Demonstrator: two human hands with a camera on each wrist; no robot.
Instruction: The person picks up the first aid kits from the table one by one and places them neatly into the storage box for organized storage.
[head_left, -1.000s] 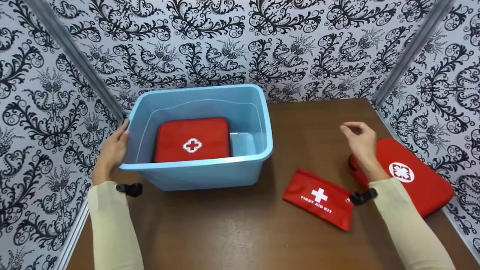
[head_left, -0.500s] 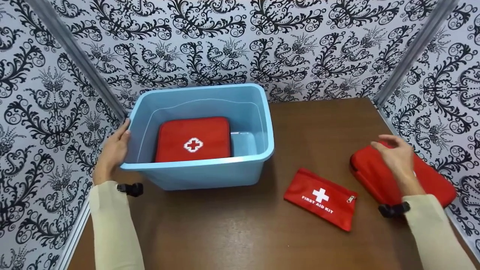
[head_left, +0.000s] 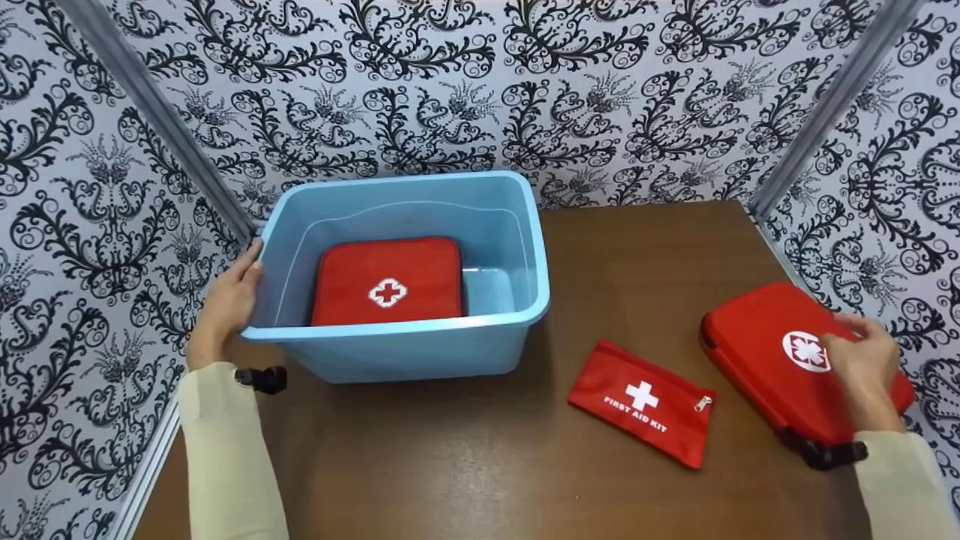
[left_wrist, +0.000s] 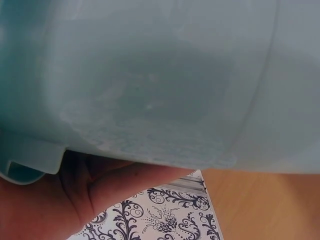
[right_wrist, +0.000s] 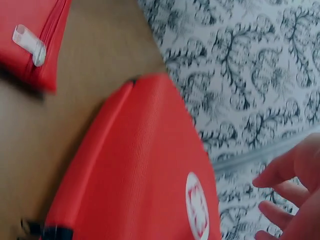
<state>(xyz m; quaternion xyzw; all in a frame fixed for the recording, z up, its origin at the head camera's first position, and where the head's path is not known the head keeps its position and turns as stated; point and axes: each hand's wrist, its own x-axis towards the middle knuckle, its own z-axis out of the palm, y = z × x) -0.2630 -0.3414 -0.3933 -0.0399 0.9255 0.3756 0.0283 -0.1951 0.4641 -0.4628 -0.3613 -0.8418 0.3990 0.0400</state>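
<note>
My left hand [head_left: 229, 300] grips the left side of a light blue plastic tub [head_left: 397, 346] at its rim. In the left wrist view the tub's wall [left_wrist: 150, 90] fills most of the picture, with my fingers partly hidden beneath its edge. Over the right end of a red hard-shell first aid case [head_left: 772, 330] hovers my right hand [head_left: 866, 360], fingers loosely bent with nothing between them. The right wrist view has that hand [right_wrist: 295, 190] beside the case's white round emblem [right_wrist: 197, 206].
Inside the tub lies a red square first aid bag [head_left: 352, 274] with a white-edged cross. A flat red zip pouch [head_left: 645, 401], printed FIRST AID KIT, rests on the brown table [head_left: 450, 465] between tub and case. Patterned walls [head_left: 480, 90] enclose the back and sides.
My right hand has moved right and toward me, from beside the red case to over its right end. My left hand has stayed on the tub.
</note>
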